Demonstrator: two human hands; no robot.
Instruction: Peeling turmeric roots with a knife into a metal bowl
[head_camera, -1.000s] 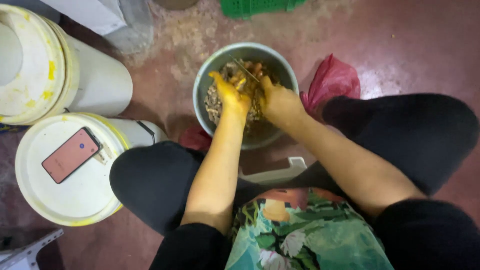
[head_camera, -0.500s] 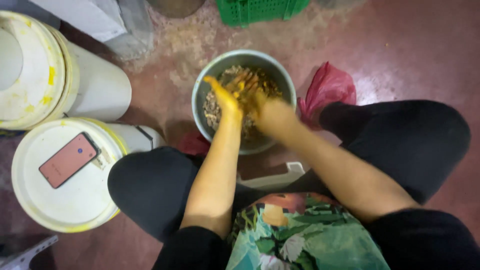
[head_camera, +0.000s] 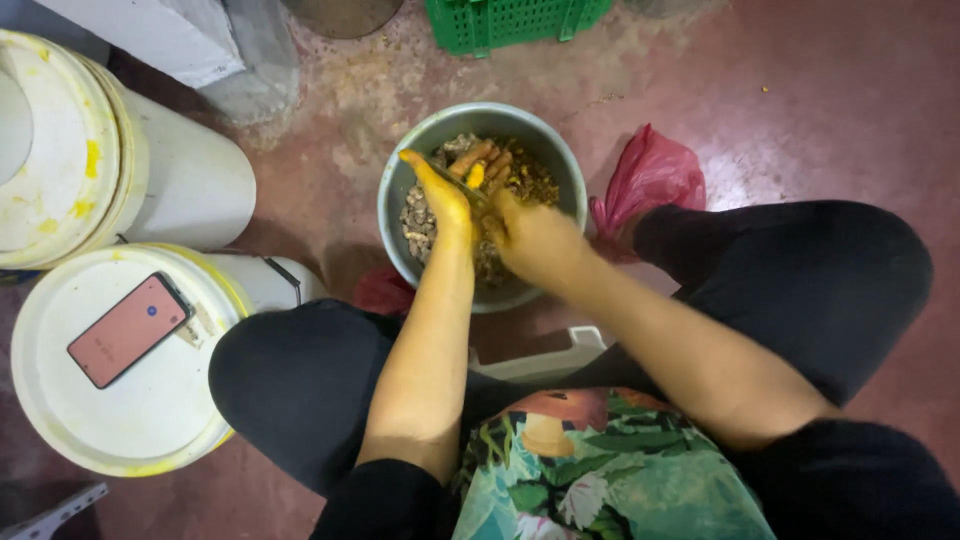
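Both of your hands are over the metal bowl (head_camera: 410, 160) of orange-brown roots (head_camera: 485, 158) on the floor between your knees. Your left hand (head_camera: 440, 195), stained yellow, closes around a root piece. Your right hand (head_camera: 530, 235) is blurred; I cannot tell its grip. A phone (head_camera: 128, 328) lies on the white bucket lid (head_camera: 120, 410).

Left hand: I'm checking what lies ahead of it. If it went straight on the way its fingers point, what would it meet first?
The left hand points up and away over the metal bowl. It would likely meet the bowl's far rim first, though depth is unclear.
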